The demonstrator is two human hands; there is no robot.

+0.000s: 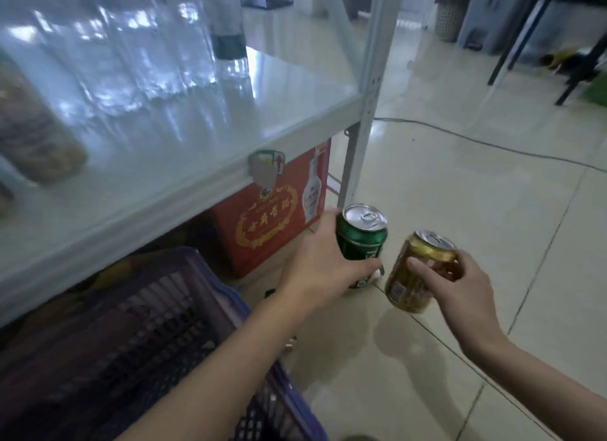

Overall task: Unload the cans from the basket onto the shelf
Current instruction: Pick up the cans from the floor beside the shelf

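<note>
My left hand is wrapped around a green can, held upright just right of the shelf's front corner. My right hand grips a gold can, tilted to the right, beside the green one and apart from it. Both cans hang above the tiled floor. The purple slatted basket sits low at the left, under my left forearm; what lies inside it is too dark to tell. The pale shelf board spreads across the upper left, above the basket.
Clear plastic bottles and a brown jar stand on the shelf. A red carton sits under the board. The shelf's metal post rises by the cans. A cable crosses the floor; dark table legs stand far right.
</note>
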